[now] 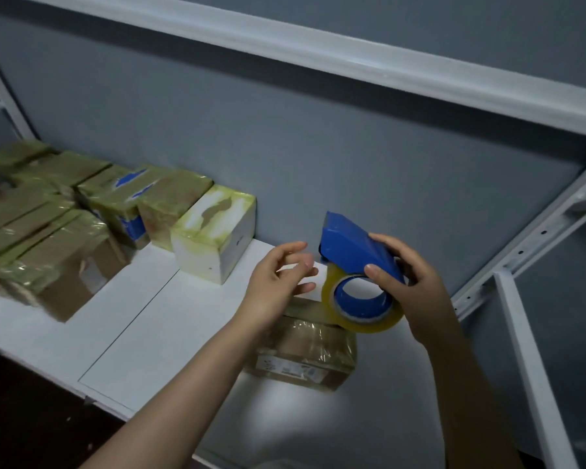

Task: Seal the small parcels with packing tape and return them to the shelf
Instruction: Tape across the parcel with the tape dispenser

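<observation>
Taped parcels (44,211) sit in rows at the left of the white shelf (142,319); one carries torn blue print, unreadable. Beside them stands a white box (214,231) with yellowed tape. The left hand (278,282) hovers, fingers apart and curled, at the tape's edge. A brown parcel (305,353) lies on the shelf under both hands; its label text is illegible. The right hand (410,282) clamps the blue tape dispenser (356,252) holding a clear roll (362,306).
</observation>
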